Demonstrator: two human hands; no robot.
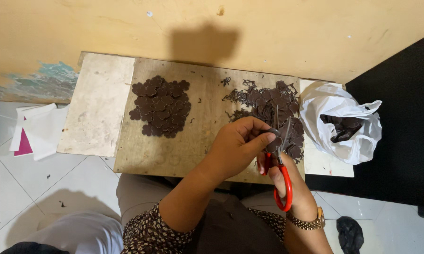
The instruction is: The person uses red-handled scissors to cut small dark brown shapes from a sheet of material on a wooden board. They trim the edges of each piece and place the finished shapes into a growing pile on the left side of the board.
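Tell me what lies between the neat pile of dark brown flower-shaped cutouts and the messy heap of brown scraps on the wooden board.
Head view: bare wooden board with only a few tiny brown flecks between the neat pile and the scrap heap.

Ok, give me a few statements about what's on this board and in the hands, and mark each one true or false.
1. The right hand holds red-handled scissors. True.
2. The left hand is flat on the wooden board. False: it is raised, pinching a small dark piece at the scissor blades.
3. A pile of dark flower-shaped cutouts lies on the left part of the board. True.
4. The white plastic bag is empty. False: dark pieces show inside it.
5. A wristwatch is on the right wrist. True.
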